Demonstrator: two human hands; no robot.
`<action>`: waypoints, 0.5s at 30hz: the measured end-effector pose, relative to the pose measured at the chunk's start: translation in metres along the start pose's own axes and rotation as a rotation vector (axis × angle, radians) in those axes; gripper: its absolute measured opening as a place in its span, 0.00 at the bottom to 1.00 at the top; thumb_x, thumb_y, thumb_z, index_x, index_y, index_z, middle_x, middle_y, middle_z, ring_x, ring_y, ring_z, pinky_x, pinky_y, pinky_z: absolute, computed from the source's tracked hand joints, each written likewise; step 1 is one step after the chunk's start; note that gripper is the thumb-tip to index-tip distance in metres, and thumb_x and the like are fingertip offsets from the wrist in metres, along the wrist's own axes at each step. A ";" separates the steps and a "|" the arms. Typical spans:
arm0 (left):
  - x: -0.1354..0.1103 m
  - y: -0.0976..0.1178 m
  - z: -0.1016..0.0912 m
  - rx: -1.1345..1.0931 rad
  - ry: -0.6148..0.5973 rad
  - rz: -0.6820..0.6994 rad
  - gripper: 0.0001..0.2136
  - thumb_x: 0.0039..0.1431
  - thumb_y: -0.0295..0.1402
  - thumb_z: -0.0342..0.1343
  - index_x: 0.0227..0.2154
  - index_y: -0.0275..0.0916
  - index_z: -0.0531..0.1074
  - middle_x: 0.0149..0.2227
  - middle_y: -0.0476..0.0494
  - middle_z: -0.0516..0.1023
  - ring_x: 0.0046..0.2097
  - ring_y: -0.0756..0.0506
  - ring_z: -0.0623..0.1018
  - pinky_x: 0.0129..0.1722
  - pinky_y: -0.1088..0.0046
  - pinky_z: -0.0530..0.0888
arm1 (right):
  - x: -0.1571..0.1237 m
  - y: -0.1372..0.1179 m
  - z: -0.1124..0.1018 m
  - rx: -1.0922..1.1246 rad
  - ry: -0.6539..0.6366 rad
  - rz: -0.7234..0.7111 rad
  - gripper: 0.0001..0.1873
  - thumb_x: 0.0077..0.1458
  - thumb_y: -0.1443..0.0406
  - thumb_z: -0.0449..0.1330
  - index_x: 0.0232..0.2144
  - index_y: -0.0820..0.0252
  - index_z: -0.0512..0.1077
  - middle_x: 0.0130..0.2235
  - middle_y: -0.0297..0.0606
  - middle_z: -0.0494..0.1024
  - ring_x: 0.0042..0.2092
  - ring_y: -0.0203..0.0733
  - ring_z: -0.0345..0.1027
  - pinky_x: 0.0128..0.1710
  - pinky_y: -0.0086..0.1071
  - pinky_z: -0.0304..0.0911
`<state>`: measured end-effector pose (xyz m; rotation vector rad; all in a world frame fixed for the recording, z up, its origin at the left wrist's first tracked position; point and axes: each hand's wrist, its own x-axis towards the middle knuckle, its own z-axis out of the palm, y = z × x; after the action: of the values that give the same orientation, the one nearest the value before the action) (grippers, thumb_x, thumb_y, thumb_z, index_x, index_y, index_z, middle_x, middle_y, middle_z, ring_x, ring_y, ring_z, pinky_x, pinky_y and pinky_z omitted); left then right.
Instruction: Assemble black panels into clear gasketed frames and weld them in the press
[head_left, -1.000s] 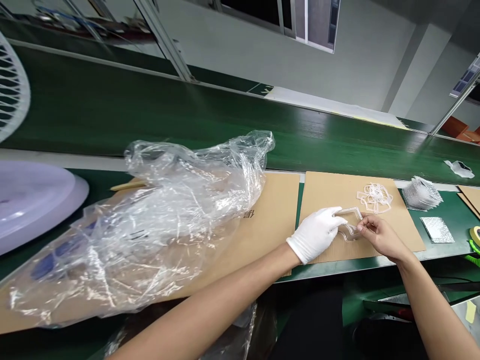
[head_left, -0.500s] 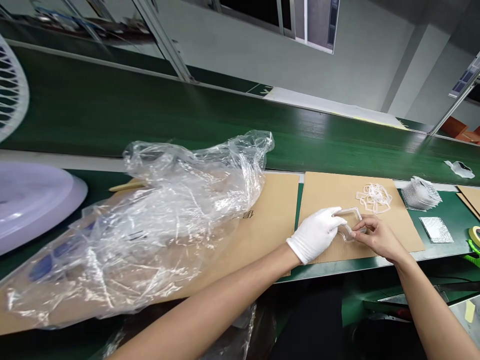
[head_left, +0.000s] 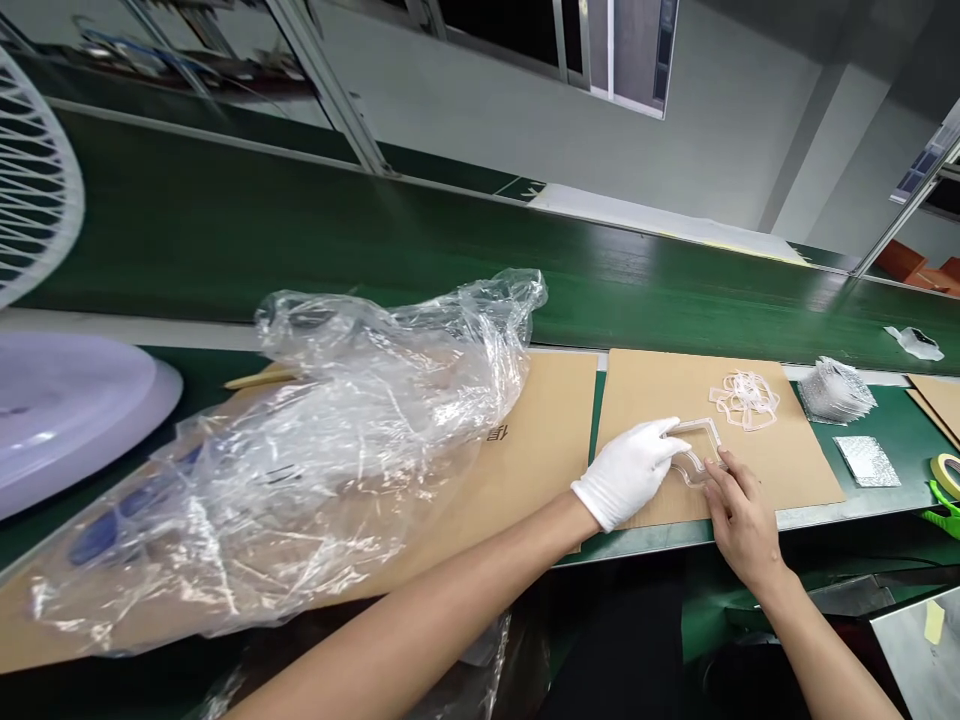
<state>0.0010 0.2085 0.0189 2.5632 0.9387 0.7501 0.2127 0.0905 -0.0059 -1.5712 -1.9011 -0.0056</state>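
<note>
My left hand [head_left: 631, 470], in a white glove, pinches the left side of a clear plastic frame [head_left: 709, 426] with an open middle. The frame is over the right-hand cardboard sheet [head_left: 787, 485]. My bare right hand [head_left: 744, 520] is at the frame's lower right side, its fingertips together against the edge; its exact hold there is partly hidden. Just beyond the hands, a tangled heap of thin white frame-shaped strips [head_left: 745, 400] lies on the same cardboard.
A large crumpled clear plastic bag [head_left: 360, 420] covers the cardboard at left. Silvery bubble-wrap pouches [head_left: 836, 390] are stacked at right, with one flat pouch [head_left: 866, 461] nearer. Yellow tape [head_left: 946, 474] and green scissors [head_left: 941, 515] lie far right. A lilac fan base [head_left: 75, 420] stands left.
My right hand has turned and dropped lower along the frame's right side, its fingers now pointing up-left. My left hand keeps its hold on the frame. The view has shifted slightly.
</note>
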 end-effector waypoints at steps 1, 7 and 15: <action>-0.001 0.001 -0.002 0.007 -0.003 0.013 0.18 0.68 0.23 0.52 0.52 0.43 0.83 0.69 0.38 0.73 0.66 0.36 0.76 0.66 0.54 0.75 | -0.002 0.000 0.000 -0.006 0.000 -0.004 0.25 0.74 0.65 0.53 0.69 0.44 0.66 0.68 0.48 0.71 0.68 0.58 0.68 0.65 0.60 0.69; -0.011 0.003 -0.010 0.090 0.111 0.001 0.20 0.73 0.28 0.50 0.63 0.39 0.75 0.67 0.35 0.75 0.66 0.36 0.77 0.66 0.53 0.75 | 0.000 0.011 -0.016 0.037 0.124 0.099 0.26 0.73 0.62 0.56 0.69 0.53 0.62 0.64 0.53 0.73 0.67 0.59 0.67 0.65 0.63 0.69; -0.024 0.004 -0.005 0.194 0.016 0.006 0.20 0.69 0.25 0.52 0.61 0.36 0.75 0.68 0.31 0.73 0.65 0.34 0.78 0.63 0.51 0.77 | 0.009 0.014 -0.017 0.050 0.013 0.063 0.17 0.74 0.61 0.55 0.60 0.50 0.72 0.56 0.48 0.79 0.59 0.56 0.75 0.60 0.56 0.73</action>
<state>-0.0158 0.1894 0.0164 2.7300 1.0570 0.7132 0.2324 0.0959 0.0059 -1.5931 -1.8273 0.0585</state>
